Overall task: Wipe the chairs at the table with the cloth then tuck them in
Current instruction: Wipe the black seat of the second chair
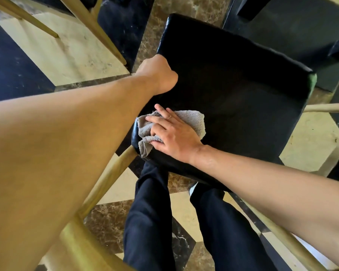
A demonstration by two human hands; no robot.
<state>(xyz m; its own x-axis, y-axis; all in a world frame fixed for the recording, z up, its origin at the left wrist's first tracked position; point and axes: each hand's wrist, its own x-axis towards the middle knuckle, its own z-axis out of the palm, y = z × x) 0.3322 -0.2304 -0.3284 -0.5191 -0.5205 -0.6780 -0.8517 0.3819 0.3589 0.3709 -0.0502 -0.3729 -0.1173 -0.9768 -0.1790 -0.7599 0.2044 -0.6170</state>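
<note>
Here the black padded chair seat (233,94) fills the middle of the head view, reaching from about 12 o'clock down to 6 o'clock. The right hand (172,133) lies on the seat's near-left corner, at about 7 o'clock of the cushion, fingers spread and slightly bent, pressing a grey cloth (192,120) flat against the upholstery. The cloth is bunched under the fingertips and hangs a little over the seat's left edge, just above a pale wooden chair leg (110,173) that slants toward 7 o'clock. The left hand (159,73) sits at the seat's left edge, at about 10 o'clock of the cushion, with its fingers curled over the rim and hidden from view; it appears to grip the edge, though the fingertips cannot be seen. Both forearms are bare. Dark trouser legs (149,222) stand at 6 o'clock, just below the seat. The floor (67,53) is patterned in cream, dark blue and brown marble tiles. At 11 o'clock slant the pale wooden legs of a neighbouring chair (98,30), and at 1 o'clock a dark table base (282,22) touches the seat's far edge.
</note>
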